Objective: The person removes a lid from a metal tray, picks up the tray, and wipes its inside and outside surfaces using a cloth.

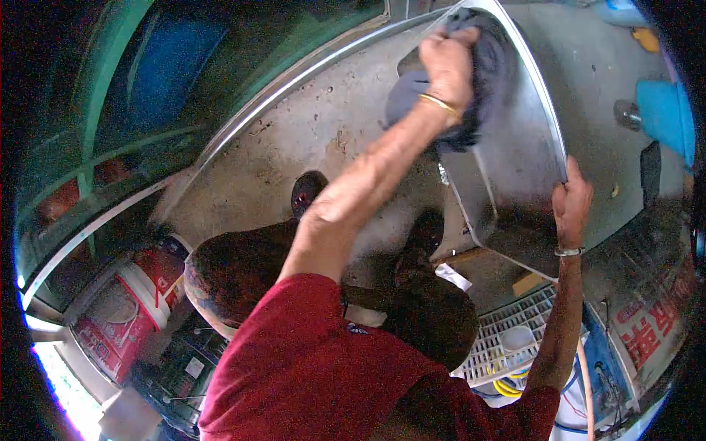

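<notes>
My left hand [447,66], with a gold bangle at its wrist, is closed on a dark cloth [493,81] near the top of the view. The cloth lies against the inner face of a smooth grey panel [522,140] with a bright rim; its outline is partly blurred. Lower on the right, my right hand [572,202], with a silver bracelet, has its fingers wrapped round the panel's right edge.
Red buckets [143,294] stand at the lower left, beside a dark crate. A white plastic basket [507,331] and yellow hose [507,388] are at the lower right. A blue container [665,121] stands at the far right. My knees are below the panel.
</notes>
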A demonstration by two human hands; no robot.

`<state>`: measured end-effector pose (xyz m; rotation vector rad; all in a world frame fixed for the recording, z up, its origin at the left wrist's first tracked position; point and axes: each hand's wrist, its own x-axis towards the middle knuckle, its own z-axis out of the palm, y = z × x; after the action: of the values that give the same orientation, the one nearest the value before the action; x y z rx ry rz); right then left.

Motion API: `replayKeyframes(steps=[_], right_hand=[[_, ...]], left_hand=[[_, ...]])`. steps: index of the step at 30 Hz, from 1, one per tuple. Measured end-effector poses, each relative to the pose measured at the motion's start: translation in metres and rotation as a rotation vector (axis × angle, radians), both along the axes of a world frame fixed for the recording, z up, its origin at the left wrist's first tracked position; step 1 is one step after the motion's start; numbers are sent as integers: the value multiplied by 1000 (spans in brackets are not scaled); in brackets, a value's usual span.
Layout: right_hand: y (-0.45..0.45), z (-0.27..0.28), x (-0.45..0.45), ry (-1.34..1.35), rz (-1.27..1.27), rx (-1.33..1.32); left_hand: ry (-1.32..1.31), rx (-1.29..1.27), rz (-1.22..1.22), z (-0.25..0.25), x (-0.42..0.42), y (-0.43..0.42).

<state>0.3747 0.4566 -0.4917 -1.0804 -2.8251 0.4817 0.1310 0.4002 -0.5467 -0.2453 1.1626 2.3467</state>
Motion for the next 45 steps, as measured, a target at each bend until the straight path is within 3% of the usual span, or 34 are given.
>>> replayKeyframes(steps=[2,5,8,11,15,16,18,20,22,23,25,27,28,30,32,33,34,35,36,37,38,39,40,42,43,45], right_hand=[[-2,0,2,-15,11,-8],[-5,6,-3,24,-1,-40],[-6,3,4,66,-12,-114],[4,-14,16,104,-17,-114],[21,-22,20,101,-62,-124],[23,-23,19,103,-50,-122],[22,-25,20,210,73,-54],[11,-18,18,146,1,-86],[3,-11,14,70,-82,-126],[1,-6,8,20,-147,-141],[4,-6,3,-35,-194,-150],[16,-10,6,-26,-123,-149],[17,-13,6,-31,-115,-146],[19,-18,10,155,-143,-280],[16,-17,11,146,-151,-279],[16,-17,11,142,-157,-278],[23,-22,18,132,-158,-279],[28,-27,24,261,-264,-512],[34,-29,29,325,-310,-627],[39,-32,32,391,-361,-738],[37,-26,25,235,-204,-445],[33,-22,21,73,-50,-156],[29,-20,20,66,-51,-156],[27,-19,17,139,-150,-301],[27,-21,16,135,-155,-300],[25,-23,13,154,-162,-248]], left_hand=[[569,-624,-100,20,15,6],[874,-442,92,3,10,18],[1047,-584,3,-22,4,25],[1174,-570,64,-61,5,44],[1413,-1034,-398,-68,5,46],[1408,-1042,-386,-69,2,40],[1336,-1151,-918,-76,-3,15],[1118,-1182,-1167,-106,-9,-22],[827,-1257,-751,-143,-2,-30],[877,-1187,-693,-148,-5,-29],[739,-909,-367,-99,-3,-28],[499,-534,-284,-56,6,-15],[676,-426,-155,-50,12,0],[1105,-360,-189,-33,22,21],[1393,-366,-217,-52,18,37],[1389,-366,-216,-55,17,42],[1534,-562,-293,-56,17,48],[1673,-760,-382,-55,19,48],[1665,-760,-385,-59,20,46],[1633,-944,-593,-65,16,45],[1583,-1121,-802,-72,11,44],[1635,-1122,-920,-87,3,32],[1683,-1120,-1042,-108,-2,14],[1635,-1277,-823,-151,-1,-19],[1634,-1270,-829,-149,0,-15],[1127,-1001,-753,-132,-2,-4]])
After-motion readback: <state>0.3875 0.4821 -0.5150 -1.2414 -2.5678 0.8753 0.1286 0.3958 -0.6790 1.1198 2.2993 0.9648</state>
